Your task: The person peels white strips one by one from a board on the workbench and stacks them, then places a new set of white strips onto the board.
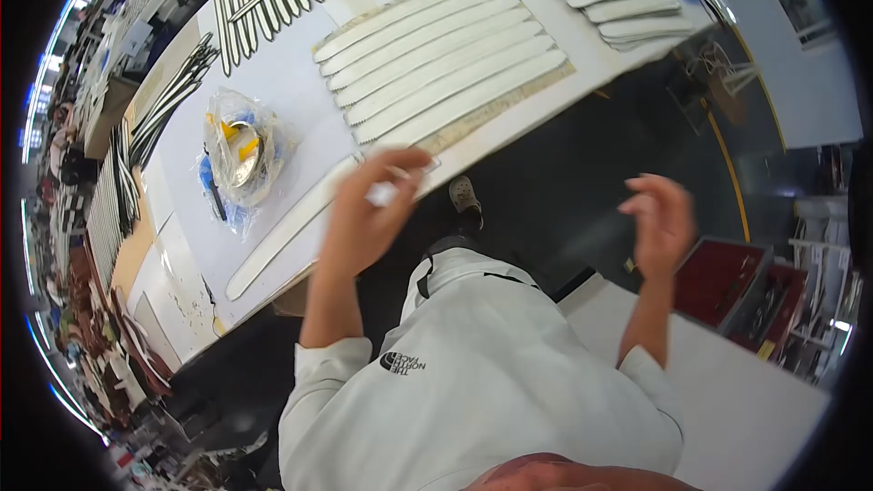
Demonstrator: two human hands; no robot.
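A pale strip (289,232) is slanting near-left to far-right, left hand (364,218) curving nearest, hold unclear; right hand (663,225) is hovering, loosely open.

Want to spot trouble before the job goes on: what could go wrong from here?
The left hand, over one end of the lone pale strip, could knock it askew. It might also brush the lined-up strips out of order. The crumpled plastic bag beside the lone strip could snag it.
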